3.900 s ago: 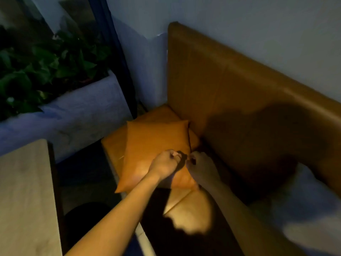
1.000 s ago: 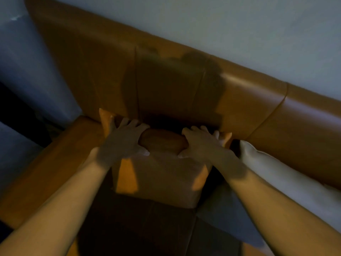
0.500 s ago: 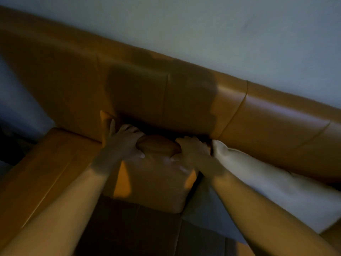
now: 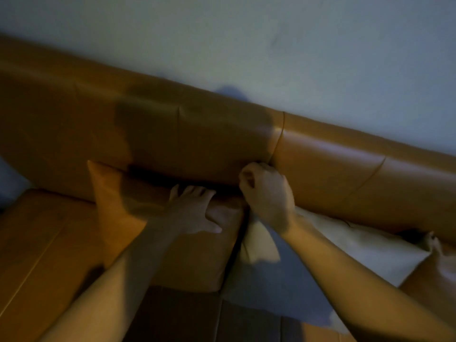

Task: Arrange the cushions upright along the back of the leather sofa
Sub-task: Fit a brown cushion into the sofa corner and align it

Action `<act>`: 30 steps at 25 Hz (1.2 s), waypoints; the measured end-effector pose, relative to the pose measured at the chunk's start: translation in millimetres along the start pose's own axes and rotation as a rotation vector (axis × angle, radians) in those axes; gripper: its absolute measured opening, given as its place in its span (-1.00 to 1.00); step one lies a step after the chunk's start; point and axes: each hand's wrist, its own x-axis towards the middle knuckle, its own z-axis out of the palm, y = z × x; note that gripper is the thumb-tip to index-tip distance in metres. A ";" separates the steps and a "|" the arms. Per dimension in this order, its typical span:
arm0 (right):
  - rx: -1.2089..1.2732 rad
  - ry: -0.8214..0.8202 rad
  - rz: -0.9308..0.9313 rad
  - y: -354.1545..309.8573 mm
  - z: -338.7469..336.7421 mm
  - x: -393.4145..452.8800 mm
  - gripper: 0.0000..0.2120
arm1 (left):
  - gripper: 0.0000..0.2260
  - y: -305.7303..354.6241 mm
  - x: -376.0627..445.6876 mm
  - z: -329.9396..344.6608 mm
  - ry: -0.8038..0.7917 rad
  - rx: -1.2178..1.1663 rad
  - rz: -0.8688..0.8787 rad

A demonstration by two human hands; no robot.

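Orange cushion [image 4: 153, 243] leans on the sofa back [image 4: 197, 144]; left hand [image 4: 195, 213] presses flat, fingers spread, steadying it. Right hand [image 4: 267, 193] is curled, maybe pinching its corner, beside the white cushion [image 4: 345, 248].

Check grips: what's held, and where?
Right hand looks closed at the orange cushion's top right corner. Left hand lies flat, open, on its upper face, holding nothing.

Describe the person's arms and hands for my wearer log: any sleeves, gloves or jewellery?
Both forearms are bare as far as the frame shows; no sleeves are visible. The left hand and right hand wear no gloves. No watch, ring or bracelet is visible, though dim light could hide small items.
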 end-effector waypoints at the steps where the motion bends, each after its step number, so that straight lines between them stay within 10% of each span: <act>1: -0.033 -0.064 0.079 15.5 -7.1 -3.2 -0.73 | -0.13 3.9 2.9 1.7 0.005 -0.007 0.001; 6: -0.161 -0.526 0.268 70.3 -14.2 -39.4 -0.24 | -0.29 13.7 11.1 0.1 0.054 -0.005 -0.008; 13: -0.188 -0.564 0.233 84.9 -6.7 -15.5 -0.53 | -0.42 13.3 6.5 -3.5 0.085 -0.047 0.014; 30: -0.099 -0.461 0.213 98.4 -8.7 -42.1 -0.19 | -0.25 40.2 16.7 -3.0 0.109 -0.023 -0.008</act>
